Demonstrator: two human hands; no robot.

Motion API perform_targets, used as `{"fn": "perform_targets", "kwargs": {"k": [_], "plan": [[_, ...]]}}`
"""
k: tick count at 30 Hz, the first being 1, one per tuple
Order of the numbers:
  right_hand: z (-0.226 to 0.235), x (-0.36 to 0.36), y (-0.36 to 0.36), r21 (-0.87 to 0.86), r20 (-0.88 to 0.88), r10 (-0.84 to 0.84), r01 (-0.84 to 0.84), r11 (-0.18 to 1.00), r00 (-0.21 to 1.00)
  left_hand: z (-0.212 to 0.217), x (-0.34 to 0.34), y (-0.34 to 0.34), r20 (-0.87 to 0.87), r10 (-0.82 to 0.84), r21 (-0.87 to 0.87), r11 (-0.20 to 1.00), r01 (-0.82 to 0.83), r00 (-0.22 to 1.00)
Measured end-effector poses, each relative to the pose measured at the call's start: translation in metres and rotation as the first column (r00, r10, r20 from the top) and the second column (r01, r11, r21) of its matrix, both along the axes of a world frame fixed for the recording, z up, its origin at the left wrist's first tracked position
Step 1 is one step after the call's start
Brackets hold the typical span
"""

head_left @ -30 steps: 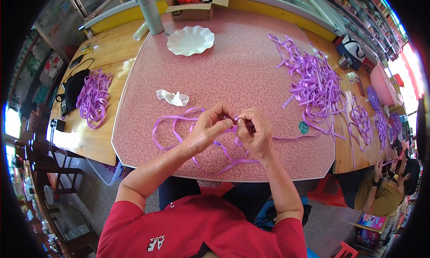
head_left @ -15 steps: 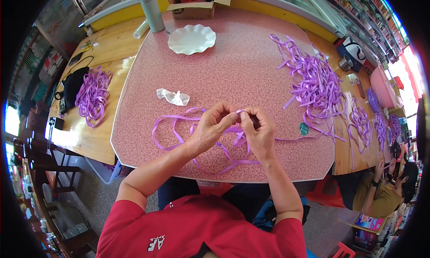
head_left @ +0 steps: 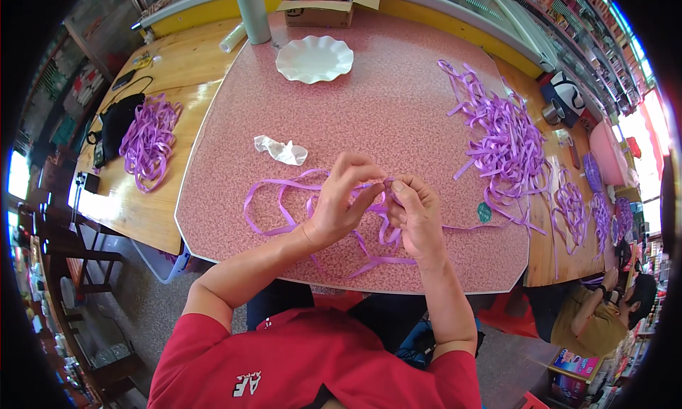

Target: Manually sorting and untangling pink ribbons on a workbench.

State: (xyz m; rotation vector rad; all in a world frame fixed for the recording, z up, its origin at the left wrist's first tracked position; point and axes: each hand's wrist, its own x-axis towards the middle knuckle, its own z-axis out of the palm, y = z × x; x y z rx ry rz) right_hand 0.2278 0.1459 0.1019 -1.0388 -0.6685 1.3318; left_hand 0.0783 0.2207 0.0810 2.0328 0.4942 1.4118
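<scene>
Both hands meet over the near middle of the pink speckled table [head_left: 234, 210]. My left hand [head_left: 344, 199] is closed in a pinch, its fingertips at a small bit of purple ribbon. Thumb and fingers of my right hand [head_left: 418, 213] press together on the same purple ribbon [head_left: 388, 189], mostly hidden by the fingers. More of the purple ribbon lies in loose loops [head_left: 266, 231] on the table beneath and left of my hands. One strand runs off to the right, past a small green oval tag [head_left: 484, 212].
A heap of purple ribbon [head_left: 504, 139] lies at right, another bundle [head_left: 150, 142] at left. Farther off are crumpled white paper [head_left: 280, 151], a scalloped white plate [head_left: 315, 58], a pale flask [head_left: 252, 14] and a cardboard box [head_left: 320, 14]. Another person [head_left: 593, 320] sits at right.
My left hand's fingers have lifted and shifted at the ribbon, and my right hand has turned slightly. The whole view has shifted a little.
</scene>
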Motion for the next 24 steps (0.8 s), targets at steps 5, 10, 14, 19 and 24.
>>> {"fn": "perform_targets", "kwargs": {"k": [5,10,14,19,24], "plan": [[-0.003,-0.002,0.002,-0.047,-0.008,-0.018,0.018,0.999,1.0,0.0,-0.007,0.005,-0.131,0.117,0.257,0.963,-0.08,0.984],[0.0,-0.001,0.003,-0.064,-0.046,-0.01,0.007,0.998,0.999,0.001,-0.006,0.004,-0.161,0.144,0.276,0.956,-0.096,0.976],[0.001,-0.001,0.005,-0.047,-0.097,0.028,-0.033,0.998,0.995,-0.004,-0.001,0.001,-0.055,0.059,0.104,0.993,-0.053,0.997],[0.002,-0.003,0.008,-0.063,-0.137,0.048,-0.057,0.996,0.989,-0.006,-0.006,0.007,-0.078,0.081,0.168,0.983,-0.067,0.994],[-0.005,0.0,0.009,-0.079,-0.107,0.047,-0.056,0.995,0.993,-0.002,-0.007,0.01,-0.132,0.136,0.317,0.944,-0.088,0.982]]}}
